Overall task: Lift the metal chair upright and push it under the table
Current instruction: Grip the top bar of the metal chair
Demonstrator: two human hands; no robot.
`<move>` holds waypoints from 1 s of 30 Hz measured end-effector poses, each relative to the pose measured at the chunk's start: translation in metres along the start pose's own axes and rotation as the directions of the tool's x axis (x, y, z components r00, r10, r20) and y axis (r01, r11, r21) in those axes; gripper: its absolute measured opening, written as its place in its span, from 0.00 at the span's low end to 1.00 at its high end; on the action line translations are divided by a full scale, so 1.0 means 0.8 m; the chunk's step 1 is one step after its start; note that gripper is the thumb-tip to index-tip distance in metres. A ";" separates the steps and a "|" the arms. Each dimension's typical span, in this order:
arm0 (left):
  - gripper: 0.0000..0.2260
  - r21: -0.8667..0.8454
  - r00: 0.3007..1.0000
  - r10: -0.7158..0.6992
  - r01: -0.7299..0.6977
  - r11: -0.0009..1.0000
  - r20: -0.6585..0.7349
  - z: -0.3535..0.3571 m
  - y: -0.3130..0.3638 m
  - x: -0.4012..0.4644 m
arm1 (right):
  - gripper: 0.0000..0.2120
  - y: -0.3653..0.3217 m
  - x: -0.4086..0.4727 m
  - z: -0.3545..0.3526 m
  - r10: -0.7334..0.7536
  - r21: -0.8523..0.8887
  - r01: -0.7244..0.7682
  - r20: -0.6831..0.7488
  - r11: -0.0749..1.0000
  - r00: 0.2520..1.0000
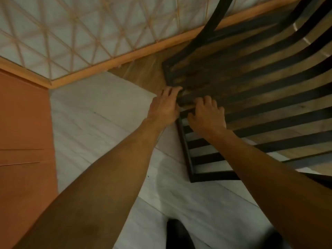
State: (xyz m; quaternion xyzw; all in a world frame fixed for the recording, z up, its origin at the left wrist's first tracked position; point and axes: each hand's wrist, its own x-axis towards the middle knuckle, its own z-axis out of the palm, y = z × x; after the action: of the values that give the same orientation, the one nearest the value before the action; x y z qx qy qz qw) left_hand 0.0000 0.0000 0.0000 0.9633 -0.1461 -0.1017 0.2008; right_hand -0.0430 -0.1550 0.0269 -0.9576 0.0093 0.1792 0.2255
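The floor (100, 112) carries the black slatted chair (251, 97), which lies tipped over near the wall's baseboard (136, 51), so lifting and pushing in both remain, it seems. Its slats run from the hands toward the upper right. The left hand (164, 106) and right hand (206, 115) curl their fingers around the frame's near edge.

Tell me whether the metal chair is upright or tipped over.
Cannot tell for certain. The metal chair fills the view with its black slats, the floor showing through them; both the left hand and right hand grip its slats.
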 end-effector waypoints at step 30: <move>0.16 0.518 0.952 0.299 -0.289 0.805 0.065 0.123 -0.070 0.011 | 0.13 0.043 0.042 0.159 -0.124 -0.205 0.124 0.013 0.971 0.992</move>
State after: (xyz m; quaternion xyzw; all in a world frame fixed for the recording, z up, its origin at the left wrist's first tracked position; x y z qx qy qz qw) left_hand -0.0030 0.0115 -0.1129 0.9480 -0.3134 -0.0164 -0.0532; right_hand -0.0581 -0.1284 -0.1059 -0.9744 -0.0689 0.1649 0.1363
